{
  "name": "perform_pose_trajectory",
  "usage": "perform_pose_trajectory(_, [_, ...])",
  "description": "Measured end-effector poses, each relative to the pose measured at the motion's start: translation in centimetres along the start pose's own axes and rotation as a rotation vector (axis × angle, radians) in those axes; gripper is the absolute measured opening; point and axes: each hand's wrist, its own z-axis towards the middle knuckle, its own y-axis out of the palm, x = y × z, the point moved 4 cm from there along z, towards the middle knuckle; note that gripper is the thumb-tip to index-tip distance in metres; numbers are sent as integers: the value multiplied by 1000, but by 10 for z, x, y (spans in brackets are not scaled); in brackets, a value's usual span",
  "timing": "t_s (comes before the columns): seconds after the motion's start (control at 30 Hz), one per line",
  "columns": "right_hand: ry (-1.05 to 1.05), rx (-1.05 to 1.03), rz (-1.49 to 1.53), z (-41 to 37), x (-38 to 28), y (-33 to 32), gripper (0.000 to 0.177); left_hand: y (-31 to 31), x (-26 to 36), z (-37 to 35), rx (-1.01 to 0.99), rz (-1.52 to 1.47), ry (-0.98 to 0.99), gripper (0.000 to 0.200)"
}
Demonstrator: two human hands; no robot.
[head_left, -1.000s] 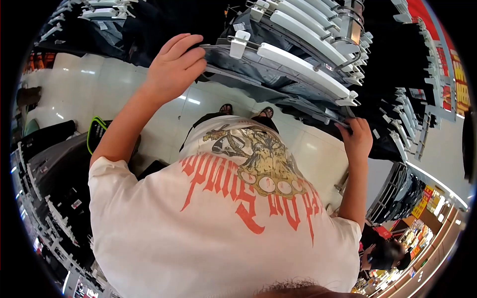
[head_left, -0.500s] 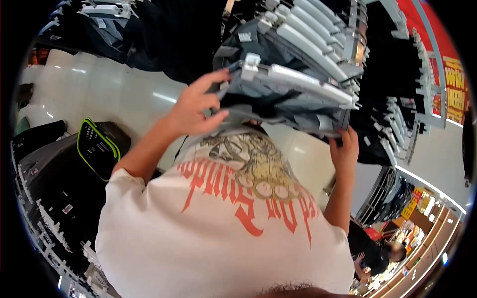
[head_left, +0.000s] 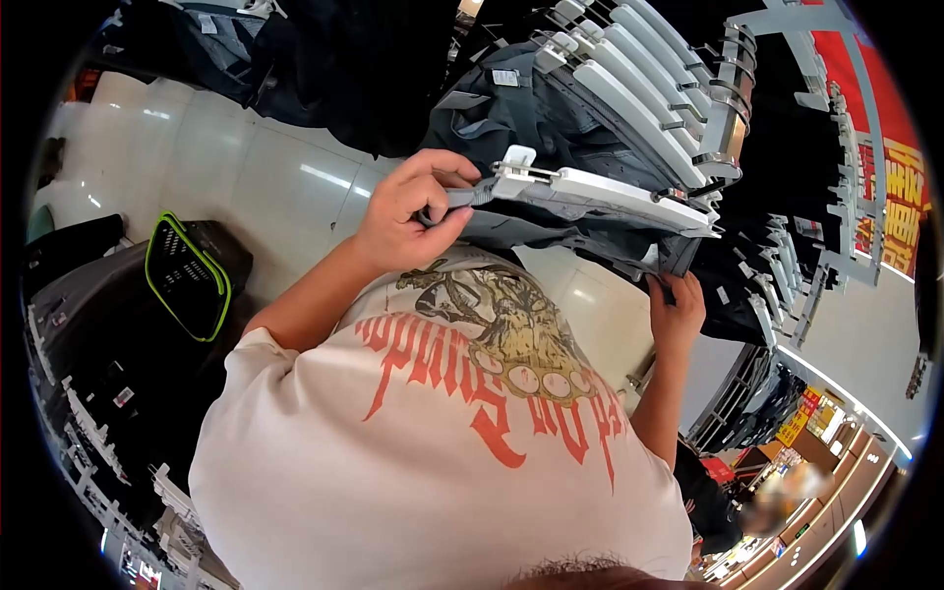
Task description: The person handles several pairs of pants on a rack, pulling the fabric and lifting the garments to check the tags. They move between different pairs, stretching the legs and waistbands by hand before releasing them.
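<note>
Grey trousers (head_left: pixel 580 228) hang by the waistband from a white clip hanger (head_left: pixel 615 192), close in front of my chest. My left hand (head_left: pixel 418 211) is closed on the left end of the waistband, thumb below and fingers above. At the waistband's right end, my right hand (head_left: pixel 677 310) pinches the cloth just under the hanger. Behind this pair, more grey trousers (head_left: pixel 511 123) hang from a row of white hangers (head_left: pixel 639 113) hooked on a metal rail (head_left: pixel 726 128).
A black basket with a green rim (head_left: pixel 228 305) stands at the left near dark clothes (head_left: pixel 108 364). Dark trousers (head_left: pixel 344 69) hang at the top. More hangers (head_left: pixel 782 265) are at the right. A person in black (head_left: pixel 713 506) is at the lower right.
My left hand has closed on the waistband end, its fingers wider apart before. The front hanger and trousers sit slightly lower and farther from the row behind. The view has shifted a little.
</note>
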Motion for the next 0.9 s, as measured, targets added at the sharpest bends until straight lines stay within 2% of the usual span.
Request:
perform_pose_trajectory(0.1, [-29,19,37,0,-5,-7,19,-3,-10,-8,-14,-52,-57,31])
perform_pose_trajectory(0.2, [43,-18,79,-6,-3,-6,17,-5,-11,-2,80,-164,-138,35])
perform_pose_trajectory(0.27, [41,-24,103,-6,-5,-3,18,-10,-14,9,35,-105,-221,48])
perform_pose_trajectory(0.33, [22,-38,117,-4,-8,2,18,-11,-25,17,31,-66,-319,48])
perform_pose_trajectory(0.43, [-26,-62,126,-1,-10,5,21,-11,-28,32,6,-4,-356,49])
perform_pose_trajectory(0.53, [-61,13,232,2,-14,-4,22,-8,-36,42,2,-41,-360,52])
perform_pose_trajectory(0.57, [-8,7,340,3,-9,-5,19,-8,-36,45,-5,-58,-363,52])
perform_pose_trajectory(0.7, [80,296,591,29,-20,-24,12,-2,-33,58,-30,-106,-321,50])
perform_pose_trajectory(0.8, [106,425,876,70,-54,-27,32,8,-33,65,-36,-112,-311,44])
perform_pose_trajectory(0.87, [-56,435,628,95,-77,-33,40,14,-31,69,-38,-99,-309,38])
perform_pose_trajectory(0.9, [-70,413,642,104,-88,-33,38,15,-30,71,-41,-85,-304,36])
